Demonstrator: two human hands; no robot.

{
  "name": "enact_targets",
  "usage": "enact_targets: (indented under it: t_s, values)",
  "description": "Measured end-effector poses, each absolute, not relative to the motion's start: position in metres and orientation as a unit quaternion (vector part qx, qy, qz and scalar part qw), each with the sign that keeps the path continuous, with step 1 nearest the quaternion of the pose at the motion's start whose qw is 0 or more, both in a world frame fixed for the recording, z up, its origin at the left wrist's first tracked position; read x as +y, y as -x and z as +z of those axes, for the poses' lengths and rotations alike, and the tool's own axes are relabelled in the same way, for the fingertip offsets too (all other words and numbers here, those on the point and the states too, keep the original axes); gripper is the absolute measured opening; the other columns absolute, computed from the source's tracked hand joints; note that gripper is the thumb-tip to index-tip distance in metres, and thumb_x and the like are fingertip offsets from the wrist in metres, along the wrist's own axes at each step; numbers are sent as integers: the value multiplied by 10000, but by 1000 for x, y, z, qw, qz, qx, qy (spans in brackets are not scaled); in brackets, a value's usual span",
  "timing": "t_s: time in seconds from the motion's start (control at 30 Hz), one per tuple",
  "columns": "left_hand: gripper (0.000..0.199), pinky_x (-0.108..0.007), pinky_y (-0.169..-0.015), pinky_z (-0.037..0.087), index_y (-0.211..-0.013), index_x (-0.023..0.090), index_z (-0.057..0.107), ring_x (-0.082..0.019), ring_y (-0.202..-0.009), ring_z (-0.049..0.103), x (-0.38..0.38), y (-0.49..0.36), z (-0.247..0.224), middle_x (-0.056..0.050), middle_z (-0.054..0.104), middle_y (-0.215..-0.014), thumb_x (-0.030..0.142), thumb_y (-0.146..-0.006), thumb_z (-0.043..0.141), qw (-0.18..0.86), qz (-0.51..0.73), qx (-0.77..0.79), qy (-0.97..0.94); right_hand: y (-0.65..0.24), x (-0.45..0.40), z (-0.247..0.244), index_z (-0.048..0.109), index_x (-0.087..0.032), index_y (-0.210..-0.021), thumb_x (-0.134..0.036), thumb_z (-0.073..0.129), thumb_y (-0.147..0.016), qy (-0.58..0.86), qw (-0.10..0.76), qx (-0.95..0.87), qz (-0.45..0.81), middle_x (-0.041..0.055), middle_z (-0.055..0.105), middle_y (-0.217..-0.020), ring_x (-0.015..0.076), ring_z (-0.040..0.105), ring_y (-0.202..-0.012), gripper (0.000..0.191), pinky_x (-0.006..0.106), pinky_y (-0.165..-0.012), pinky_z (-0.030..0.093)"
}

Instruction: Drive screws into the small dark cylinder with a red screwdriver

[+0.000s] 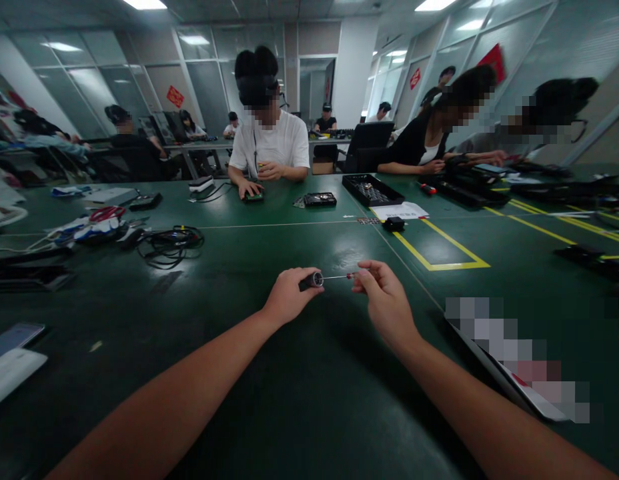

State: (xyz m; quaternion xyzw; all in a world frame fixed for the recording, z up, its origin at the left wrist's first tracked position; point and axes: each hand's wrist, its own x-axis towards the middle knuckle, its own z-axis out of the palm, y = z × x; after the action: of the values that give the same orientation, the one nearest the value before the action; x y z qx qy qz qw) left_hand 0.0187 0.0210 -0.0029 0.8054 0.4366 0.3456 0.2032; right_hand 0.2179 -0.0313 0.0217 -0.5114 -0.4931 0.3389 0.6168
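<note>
Over the green table, my left hand (291, 295) is closed around a short dark cylinder (314, 280) whose round, light-rimmed end faces right. My right hand (382, 293) pinches the small red end of a thin metal rod (335, 277) between thumb and fingertips. The rod lies level between the hands, and its left end meets the open face of the cylinder. Whether it goes inside cannot be made out.
On the green table (269, 400) are coiled black cables (172, 245) at left, a black parts tray (372, 191) and black adapter (393, 224) beyond my hands, and a pixelated flat item at right. People sit across the table.
</note>
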Motion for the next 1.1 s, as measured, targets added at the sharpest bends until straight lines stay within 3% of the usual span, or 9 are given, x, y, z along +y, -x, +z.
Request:
enact_targets:
  t_s: [0.17, 0.23, 0.33, 0.53, 0.8, 1.1]
  values:
    - [323, -433, -950, 464, -1176, 242, 706, -248, -980, 654, 17, -20, 2, -41, 742, -1033, 295, -862, 761, 188, 340, 437, -811, -217, -27, 15, 651, -226, -903, -517, 637, -892, 511, 629, -460, 363, 14, 663, -793, 185, 614, -712, 291, 360, -709, 529]
    - [328, -454, -999, 442, -1195, 243, 697, -248, -1006, 654, 16, -20, 6, -42, 745, -1056, 303, -877, 748, 170, 343, 427, -819, -221, -21, 11, 632, -232, -861, -510, 660, -867, 497, 650, -390, 423, 10, 646, -749, 186, 605, -668, 279, 366, -667, 547]
    - [311, -516, -1104, 355, -1206, 258, 688, -252, -1066, 651, 18, -17, 9, -39, 746, -1110, 307, -901, 721, 148, 341, 427, -825, -228, -14, 8, 601, -230, -754, -491, 669, -839, 480, 615, -319, 538, 1, 574, -631, 173, 552, -556, 283, 375, -602, 556]
    - [308, -573, -1162, 268, -1195, 264, 691, -261, -1082, 657, 20, -15, 8, -39, 746, -1113, 325, -895, 725, 163, 314, 452, -819, -226, -16, 12, 628, -235, -822, -500, 737, -798, 475, 662, -359, 455, 10, 644, -750, 173, 604, -659, 288, 338, -622, 559]
    - [315, -453, -1005, 472, -1162, 248, 720, -264, -1045, 671, 23, -15, 7, -51, 752, -1127, 331, -860, 753, 206, 342, 443, -803, -220, -21, 13, 644, -233, -844, -545, 722, -791, 483, 660, -402, 412, -6, 641, -740, 166, 611, -682, 326, 325, -634, 549]
    - [408, -418, -1027, 487, -1221, 191, 704, -256, -1109, 673, 63, 25, -7, -88, 724, -1205, 343, -844, 737, 300, 428, 438, -731, -219, -25, 21, 630, -245, -853, -540, 709, -816, 462, 678, -384, 422, -10, 639, -765, 160, 605, -686, 307, 317, -644, 549]
